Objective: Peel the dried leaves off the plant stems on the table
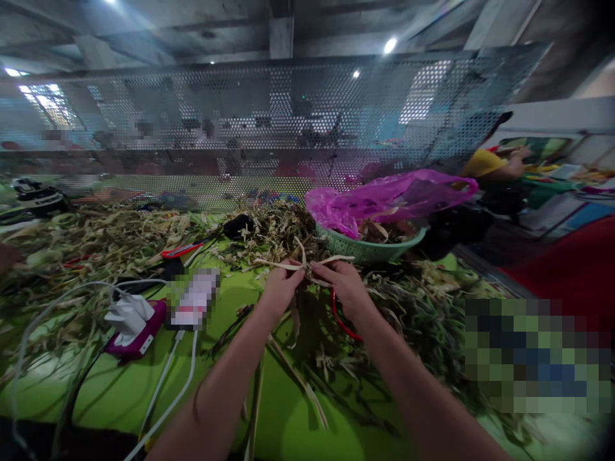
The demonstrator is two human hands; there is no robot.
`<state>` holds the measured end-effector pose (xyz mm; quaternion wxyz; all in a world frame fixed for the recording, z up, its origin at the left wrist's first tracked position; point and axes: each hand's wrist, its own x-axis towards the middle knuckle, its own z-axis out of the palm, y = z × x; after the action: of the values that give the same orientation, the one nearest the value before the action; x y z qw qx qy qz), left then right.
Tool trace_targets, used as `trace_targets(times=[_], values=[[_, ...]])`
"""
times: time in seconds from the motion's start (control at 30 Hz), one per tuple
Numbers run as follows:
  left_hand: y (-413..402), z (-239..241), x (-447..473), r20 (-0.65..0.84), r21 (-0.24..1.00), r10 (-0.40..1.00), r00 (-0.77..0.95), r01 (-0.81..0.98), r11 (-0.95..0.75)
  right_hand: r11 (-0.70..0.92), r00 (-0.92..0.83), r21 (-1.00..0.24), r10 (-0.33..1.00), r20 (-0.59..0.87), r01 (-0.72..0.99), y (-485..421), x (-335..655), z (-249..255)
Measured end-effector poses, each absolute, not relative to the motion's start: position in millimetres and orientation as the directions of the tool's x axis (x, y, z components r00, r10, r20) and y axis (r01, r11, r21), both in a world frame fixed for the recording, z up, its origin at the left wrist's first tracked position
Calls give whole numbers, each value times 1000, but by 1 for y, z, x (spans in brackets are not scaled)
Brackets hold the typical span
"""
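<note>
Both my hands meet over the middle of a green table (pixel 288 429). My left hand (pixel 281 285) and my right hand (pixel 343 285) are closed, each pinching an end of a pale dried leaf strip (pixel 307 261) that runs between them. Red-handled scissors (pixel 342 320) lie under my right wrist. Heaps of dried leaves and stems (pixel 413 307) lie beneath and around the hands.
A green basket (pixel 368 250) with a pink plastic bag (pixel 384 198) stands just behind my hands. A white charger on a magenta device (pixel 134 323) with white cables lies left. More dried leaves (pixel 96 237) cover the far left. A perforated metal screen (pixel 269 121) closes the back.
</note>
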<state>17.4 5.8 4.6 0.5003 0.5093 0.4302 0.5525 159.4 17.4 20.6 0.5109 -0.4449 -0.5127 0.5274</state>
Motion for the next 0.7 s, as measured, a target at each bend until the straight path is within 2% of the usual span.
trace_targets(times=[0.23, 0.47, 0.7], values=[[6, 4, 16, 207, 977, 978, 10, 50, -207, 40, -80, -991, 996, 51, -126, 16, 157, 21], [-3, 17, 18, 333, 905, 943, 13, 278, -324, 26, -42, -994, 999, 30, -109, 17, 156, 21], [-3, 15, 19, 348, 885, 937, 20, 323, -335, 11, -54, -986, 998, 21, -168, 15, 154, 22]])
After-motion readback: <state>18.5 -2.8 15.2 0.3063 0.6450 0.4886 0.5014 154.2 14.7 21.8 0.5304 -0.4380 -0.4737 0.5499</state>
